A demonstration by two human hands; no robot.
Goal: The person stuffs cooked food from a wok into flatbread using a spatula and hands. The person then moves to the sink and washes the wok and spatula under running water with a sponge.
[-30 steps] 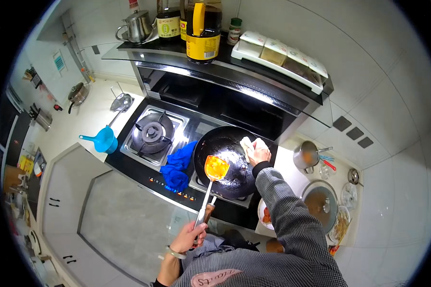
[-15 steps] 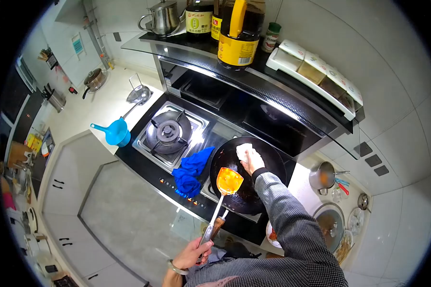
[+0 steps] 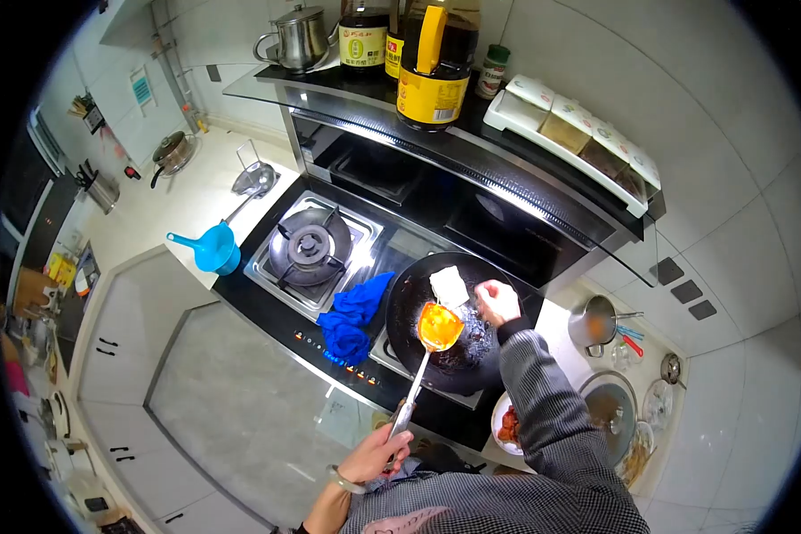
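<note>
My left hand is wrapped round the handle of a metal spatula, whose blade is coated in orange-red sauce and sits over the black wok. A white block, perhaps tofu or a folded cloth, lies in the upper part of the wok. Just right of it is my right hand, apart from the block, with its fingers curled; whether they hold anything is too small to tell. Dark, shiny residue shows on the wok's bottom.
A blue cloth lies left of the wok, beside the other burner. A blue funnel stands at the counter's left. Right of the stove are a bowl of red food, a small pot and a glass lid.
My right hand has let go of the white block and moved right and slightly down. The spatula has shifted right, and the bowl of red food shows more fully.
</note>
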